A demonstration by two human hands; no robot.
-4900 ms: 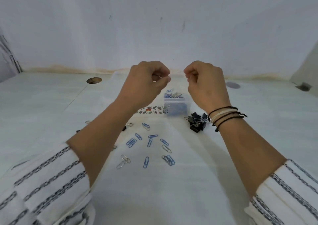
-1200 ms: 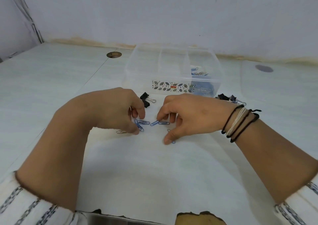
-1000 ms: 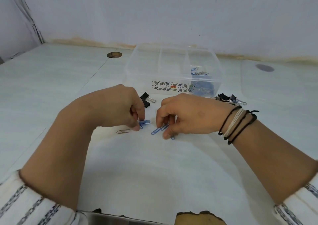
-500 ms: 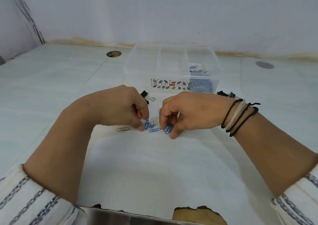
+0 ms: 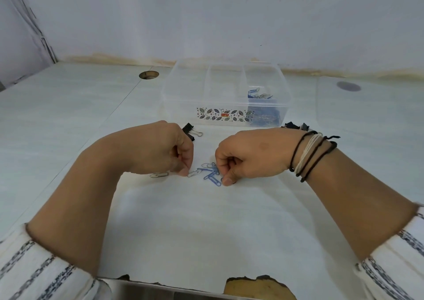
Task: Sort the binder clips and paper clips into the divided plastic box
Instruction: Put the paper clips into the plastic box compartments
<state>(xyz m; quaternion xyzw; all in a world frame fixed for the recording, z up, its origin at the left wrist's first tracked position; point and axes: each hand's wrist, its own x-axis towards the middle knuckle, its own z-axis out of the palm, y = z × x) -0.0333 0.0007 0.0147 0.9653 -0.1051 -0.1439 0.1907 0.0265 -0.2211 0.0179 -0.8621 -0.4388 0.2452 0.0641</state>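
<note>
The clear divided plastic box already holds blue and silver paper clips in its right compartment; its other compartments look empty. Left to sort, by my reading: a loose cluster of blue and silver wire paper clips in front of the box, one black binder clip nearer its front wall, and more black binder clips off its right corner. The left hand and right hand are curled nearly closed, fingertips pressing the cluster's edges; whether either pinches a clip I cannot tell.

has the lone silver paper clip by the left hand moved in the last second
No. The silver paper clip lies in the same spot on the table, left of the blue clip pile, by the left hand.
</note>
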